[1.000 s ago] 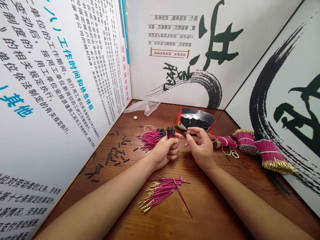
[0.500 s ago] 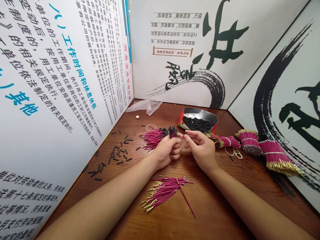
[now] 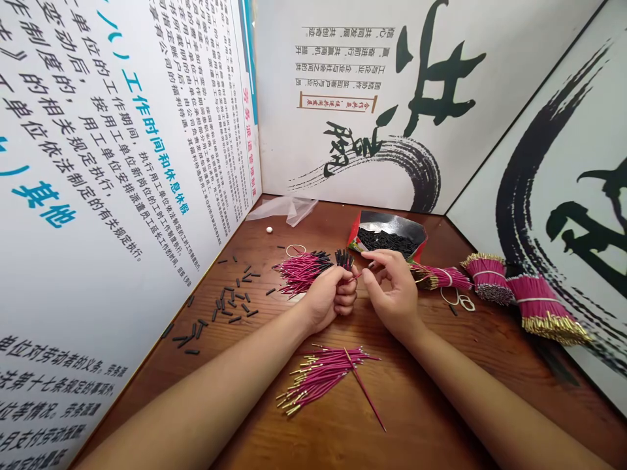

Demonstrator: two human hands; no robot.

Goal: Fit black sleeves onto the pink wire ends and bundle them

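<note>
My left hand (image 3: 330,297) is closed round a small bunch of pink wires with black sleeves (image 3: 344,259) on their upper ends. My right hand (image 3: 392,287) sits just to its right, thumb and forefinger pinched near one pink wire that sticks out of the bunch; whether a sleeve is in the pinch is hidden. A fan of pink wires with black caps (image 3: 301,269) lies on the wooden table (image 3: 431,391) behind my left hand. Loose pink wires with gold tips (image 3: 321,375) lie between my forearms.
A red-edged bag of black sleeves (image 3: 389,240) stands open behind my hands. Scattered black sleeves (image 3: 228,307) lie at the left by the printed panel. Bound pink wire bundles (image 3: 514,294) rest at the right. A clear plastic bag (image 3: 284,207) and rubber bands (image 3: 458,300) are also there.
My right hand has come in closer to the bunch in my left hand, and its fingers have curled at the wire ends. The view has shifted slightly.
</note>
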